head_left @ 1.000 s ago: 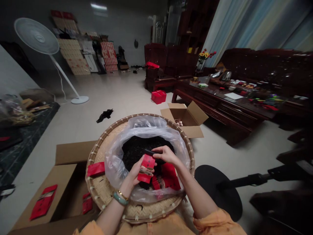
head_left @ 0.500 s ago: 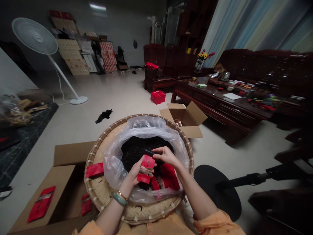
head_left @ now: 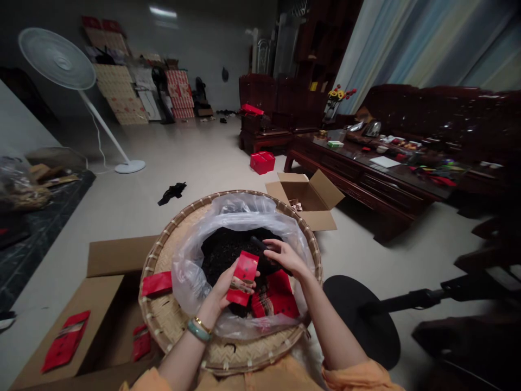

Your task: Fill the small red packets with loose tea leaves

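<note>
My left hand [head_left: 223,287] holds a red packet [head_left: 245,269] upright above an open clear plastic bag [head_left: 187,260]. A short black tool, perhaps a small scoop [head_left: 258,243], is at the fingertips of my right hand [head_left: 283,255], just right of the packet's top edge. The bag holds loose dark material that looks like dried tea leaves [head_left: 222,250]. More red packets [head_left: 279,296] lie in the bag's near right part, below my right hand. The bag sits in a round woven bamboo tray [head_left: 163,320]. Another red packet [head_left: 157,283] rests on its left rim.
An open cardboard box [head_left: 109,320] stands at the left with red packets on its flap and inside. Another open box [head_left: 311,198] sits beyond the tray. A black round stand base [head_left: 358,315] is on the right, and a dark wooden table [head_left: 358,168] stands behind.
My right hand has shifted slightly right, and the black tool has tilted and moved away from the packet's mouth. My left hand keeps the packet in nearly the same place.
</note>
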A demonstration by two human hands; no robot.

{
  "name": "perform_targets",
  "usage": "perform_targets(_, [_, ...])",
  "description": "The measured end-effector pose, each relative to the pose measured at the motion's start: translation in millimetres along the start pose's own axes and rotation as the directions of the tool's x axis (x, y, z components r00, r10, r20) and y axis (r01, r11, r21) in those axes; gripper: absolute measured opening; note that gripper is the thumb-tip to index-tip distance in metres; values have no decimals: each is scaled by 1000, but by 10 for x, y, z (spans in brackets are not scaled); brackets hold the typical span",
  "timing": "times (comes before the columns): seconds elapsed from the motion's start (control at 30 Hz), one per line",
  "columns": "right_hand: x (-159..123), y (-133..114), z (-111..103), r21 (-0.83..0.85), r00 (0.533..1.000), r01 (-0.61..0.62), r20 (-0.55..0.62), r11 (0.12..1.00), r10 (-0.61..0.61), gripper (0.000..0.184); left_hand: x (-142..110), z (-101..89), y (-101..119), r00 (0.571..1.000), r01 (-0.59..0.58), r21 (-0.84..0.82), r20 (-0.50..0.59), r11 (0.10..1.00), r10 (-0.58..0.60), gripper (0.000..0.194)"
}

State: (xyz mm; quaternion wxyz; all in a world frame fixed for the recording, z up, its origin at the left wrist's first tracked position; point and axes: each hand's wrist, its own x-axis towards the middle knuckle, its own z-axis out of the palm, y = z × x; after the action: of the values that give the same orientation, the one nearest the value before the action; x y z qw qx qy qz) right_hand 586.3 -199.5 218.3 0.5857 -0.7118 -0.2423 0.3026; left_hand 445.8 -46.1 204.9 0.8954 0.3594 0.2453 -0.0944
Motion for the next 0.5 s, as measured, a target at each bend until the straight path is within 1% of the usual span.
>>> perform_targets(0.07, [4,135,-109,-150,992,26,-118,988,-44,44,-19,13,15,1000,-16,-23,5,1000,16,49])
perform_targets(0.1, [4,209,-159,-245,983,24,-170,969,-67,41,-22,18,21,1000,-24,-34,4,999,24,48])
perform_targets(0.17, [-7,337,-229,-401,965,-15,-245,916,-92,39,-10,22,27,999,-42,-54,-1,998,42,45])
perform_targets(0.23, [-29,400,-230,-499,945,-53,-305,865,-118,41,26,13,18,998,-53,-67,-17,996,52,43])
perform_targets(0.27, [-41,401,-198,-531,931,-58,-336,846,-146,41,50,5,7,998,-53,-67,-30,996,51,42])
perform_targets(0.33, [-53,351,-70,-552,903,-32,-374,833,-213,36,104,-16,-24,996,-62,-56,-64,997,59,40])
perform_targets(0.37, [-51,313,19,-536,898,-1,-372,844,-235,33,128,-26,-42,994,-79,-47,-83,996,75,39])
perform_targets(0.43, [-29,243,214,-432,926,75,-304,899,-224,29,165,-39,-74,986,-135,-31,-107,990,131,35])
perform_targets(0.5, [6,212,384,-287,952,91,-257,954,-168,27,184,-43,-90,978,-180,-21,-114,984,176,31])
